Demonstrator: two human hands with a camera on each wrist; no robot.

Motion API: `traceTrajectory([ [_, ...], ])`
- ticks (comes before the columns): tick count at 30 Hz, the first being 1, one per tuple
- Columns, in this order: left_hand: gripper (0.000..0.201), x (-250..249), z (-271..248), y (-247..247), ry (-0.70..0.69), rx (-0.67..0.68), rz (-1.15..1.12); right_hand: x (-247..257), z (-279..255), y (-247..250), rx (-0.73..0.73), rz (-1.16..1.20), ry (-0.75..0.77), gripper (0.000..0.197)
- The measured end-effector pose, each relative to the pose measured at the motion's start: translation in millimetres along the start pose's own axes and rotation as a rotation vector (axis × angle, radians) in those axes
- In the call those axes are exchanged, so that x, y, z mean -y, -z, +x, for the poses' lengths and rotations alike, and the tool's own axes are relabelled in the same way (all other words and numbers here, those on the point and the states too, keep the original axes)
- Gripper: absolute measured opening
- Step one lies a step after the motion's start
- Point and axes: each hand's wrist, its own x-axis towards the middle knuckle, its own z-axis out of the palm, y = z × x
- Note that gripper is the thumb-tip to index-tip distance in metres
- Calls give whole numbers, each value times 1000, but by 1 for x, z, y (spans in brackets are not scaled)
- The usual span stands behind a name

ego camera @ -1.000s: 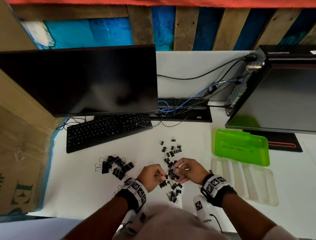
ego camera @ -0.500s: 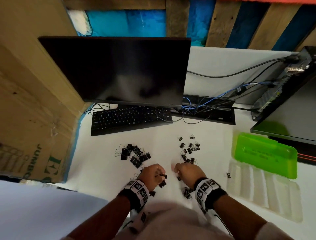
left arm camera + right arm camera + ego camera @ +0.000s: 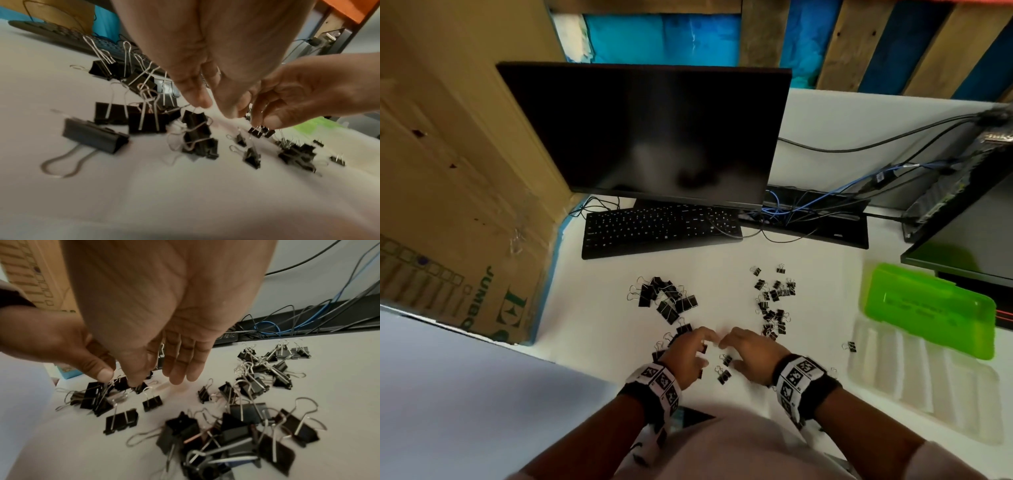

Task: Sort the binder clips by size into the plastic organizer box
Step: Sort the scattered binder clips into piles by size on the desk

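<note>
Black binder clips (image 3: 724,368) now lie between parted hands.

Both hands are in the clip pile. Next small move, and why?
Probably lift the right hand and carry its small clips right to the organizer box. Its grip pinches them by the wire handles, the green lid is open, and the clear compartments look empty. The left hand pinches the handle of a large clip and can follow.
</note>
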Motion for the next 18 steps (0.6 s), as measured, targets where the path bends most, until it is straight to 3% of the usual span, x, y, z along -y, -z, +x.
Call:
traceTrajectory([
  [3, 56, 16, -7, 3, -87, 42, 353, 7, 0, -7, 85, -22, 41, 44],
  [5, 55, 22, -12, 1, -109, 58, 461, 11, 0, -10, 146, -88, 50, 53],
  [11, 30, 38, -22, -3, -156, -62, 385, 5, -10, -17, 112, -173, 16, 79],
  [18, 26, 63, -21, 12, -124, -117, 312, -23, -22, -17, 5, -97, -81, 66],
])
